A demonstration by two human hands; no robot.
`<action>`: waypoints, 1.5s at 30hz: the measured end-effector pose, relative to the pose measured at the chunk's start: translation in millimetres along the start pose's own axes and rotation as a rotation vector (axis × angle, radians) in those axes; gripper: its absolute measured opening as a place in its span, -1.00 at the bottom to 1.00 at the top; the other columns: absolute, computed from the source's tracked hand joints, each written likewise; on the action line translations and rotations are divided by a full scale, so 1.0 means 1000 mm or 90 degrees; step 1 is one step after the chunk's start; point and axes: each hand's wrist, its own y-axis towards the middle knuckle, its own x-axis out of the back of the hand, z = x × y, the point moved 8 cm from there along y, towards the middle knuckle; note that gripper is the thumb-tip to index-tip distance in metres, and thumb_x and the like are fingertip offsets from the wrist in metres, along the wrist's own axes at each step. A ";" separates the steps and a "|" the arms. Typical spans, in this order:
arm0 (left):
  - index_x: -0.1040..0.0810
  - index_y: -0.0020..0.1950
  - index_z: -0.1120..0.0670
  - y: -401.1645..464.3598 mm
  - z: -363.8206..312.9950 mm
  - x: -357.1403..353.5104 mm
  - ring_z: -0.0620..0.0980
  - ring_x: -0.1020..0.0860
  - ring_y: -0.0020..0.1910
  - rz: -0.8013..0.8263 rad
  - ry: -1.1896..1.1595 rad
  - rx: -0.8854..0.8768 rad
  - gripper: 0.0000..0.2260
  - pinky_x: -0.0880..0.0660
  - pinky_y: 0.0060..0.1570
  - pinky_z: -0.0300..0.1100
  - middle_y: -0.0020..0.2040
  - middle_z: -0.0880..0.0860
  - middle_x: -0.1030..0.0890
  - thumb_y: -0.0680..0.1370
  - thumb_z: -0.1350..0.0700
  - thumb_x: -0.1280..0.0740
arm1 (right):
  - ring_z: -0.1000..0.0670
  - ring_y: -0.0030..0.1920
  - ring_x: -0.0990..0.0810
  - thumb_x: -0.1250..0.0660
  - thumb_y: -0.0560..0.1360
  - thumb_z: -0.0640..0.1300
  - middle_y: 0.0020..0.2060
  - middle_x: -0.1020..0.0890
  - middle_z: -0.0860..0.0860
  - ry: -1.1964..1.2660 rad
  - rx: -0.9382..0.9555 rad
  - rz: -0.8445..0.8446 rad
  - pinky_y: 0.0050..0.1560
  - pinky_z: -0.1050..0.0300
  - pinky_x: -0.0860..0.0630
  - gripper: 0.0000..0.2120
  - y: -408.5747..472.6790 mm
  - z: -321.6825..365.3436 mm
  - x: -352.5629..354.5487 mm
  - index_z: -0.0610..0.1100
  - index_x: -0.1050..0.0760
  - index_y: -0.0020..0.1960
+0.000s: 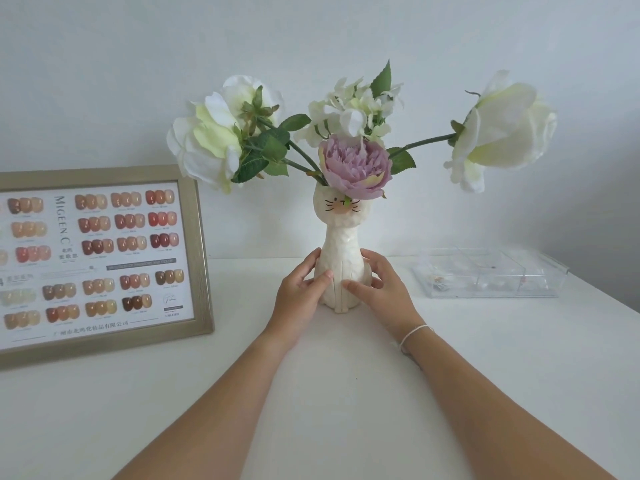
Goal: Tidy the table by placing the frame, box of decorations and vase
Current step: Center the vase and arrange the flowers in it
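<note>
Two bare forearms reach over the smooth white table (346, 393). The left hand (299, 289) and the right hand (379, 287), which has a thin pale string bracelet (414, 336) at its wrist, cup the bulbous base of the upright cream, dimpled ceramic cat-shaped vase (341, 244) from either side. White and lilac fabric flowers (353, 164) spread from its mouth. On the left leans a brushed-gold rectangular frame (199, 258) holding a nail-colour chart. Far right lies a clear plastic compartmented box of decorations (490, 273).

Matt, dimpled ceramic-looking vase (341, 244); brushed metallic-looking frame (194, 237); clear glossy plastic box (491, 273); smooth matt table (346, 393).
</note>
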 end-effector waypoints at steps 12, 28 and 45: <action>-0.44 0.32 -0.09 0.001 0.002 0.000 -0.11 -0.59 0.12 0.005 0.000 0.004 -0.64 -0.44 0.28 0.00 0.15 -0.16 -0.62 0.53 0.11 -0.28 | 0.02 0.10 -0.57 -0.43 0.37 -0.17 0.14 -0.53 0.07 0.013 -0.011 0.003 0.05 0.17 -0.50 -0.49 0.001 -0.001 0.000 0.13 -0.34 0.22; -0.38 0.36 -0.15 0.003 -0.001 0.014 -0.41 -0.44 0.09 -0.066 -0.031 0.003 -0.58 -0.39 0.25 -0.17 0.18 -0.27 -0.47 0.51 0.03 -0.31 | 0.07 0.10 -0.56 -0.44 0.37 -0.13 0.21 -0.51 0.06 0.011 -0.015 0.000 -0.09 0.30 -0.45 -0.45 -0.001 0.000 0.001 0.10 -0.33 0.29; -0.08 0.50 -0.07 -0.029 -0.091 0.093 0.04 -0.45 0.21 -0.303 -0.326 -0.151 -0.43 -0.47 0.11 -0.15 0.29 -0.07 -0.32 0.55 0.04 -0.27 | 0.02 0.25 -0.43 -0.41 0.40 -0.06 0.29 -0.39 0.10 0.083 0.036 -0.119 0.10 0.20 -0.33 -0.44 -0.028 0.033 0.032 0.15 -0.27 0.32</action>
